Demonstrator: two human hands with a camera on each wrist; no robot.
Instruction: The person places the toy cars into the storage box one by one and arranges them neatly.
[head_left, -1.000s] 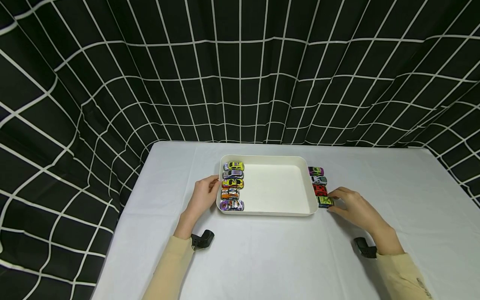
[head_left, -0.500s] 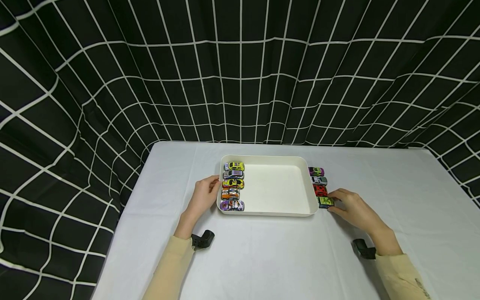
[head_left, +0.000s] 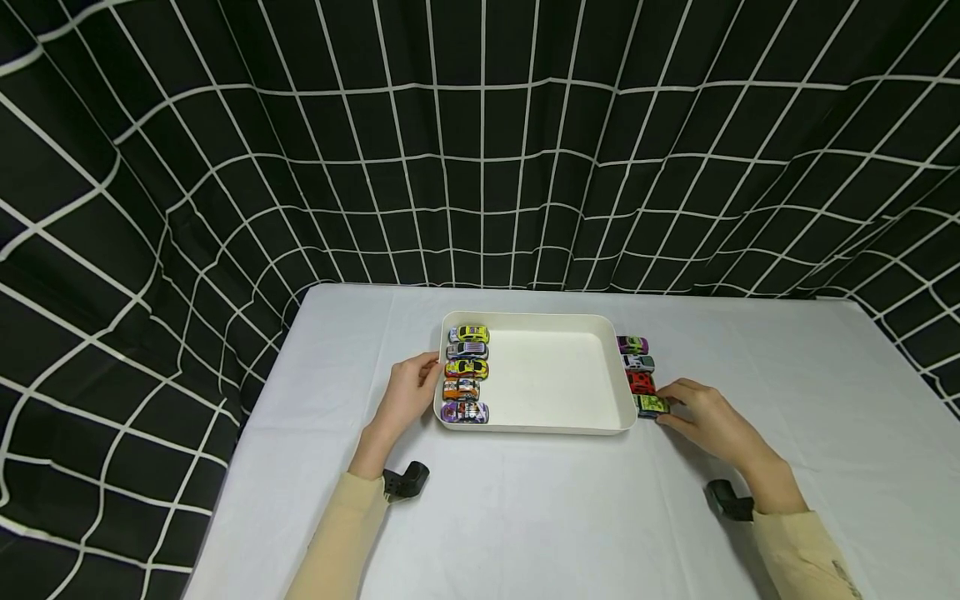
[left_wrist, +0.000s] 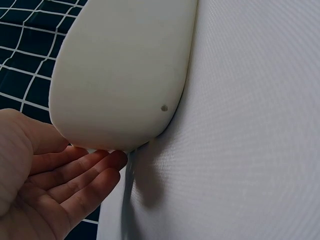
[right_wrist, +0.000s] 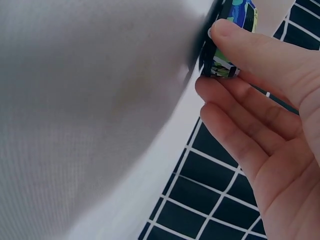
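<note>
A white rectangular tray (head_left: 555,367) lies on the table, with a column of several toy cars (head_left: 467,368) inside along its left wall. My left hand (head_left: 410,390) holds the tray's left side, thumb and fingertips at the wall in the left wrist view. Just outside the right wall stands a second column of toy cars, a purple one (head_left: 632,344), a silver one (head_left: 637,362) and a red one (head_left: 641,382) among them. At its near end my right hand (head_left: 705,417) pinches a yellow-green toy car (head_left: 651,405) between thumb and fingers. Its remaining fingers extend past the car in the right wrist view.
A white cloth (head_left: 525,517) covers the table around the tray. Behind and beside the table hangs a black curtain (head_left: 510,183) with a white grid. Each wrist wears a black camera, such as the left one (head_left: 406,480).
</note>
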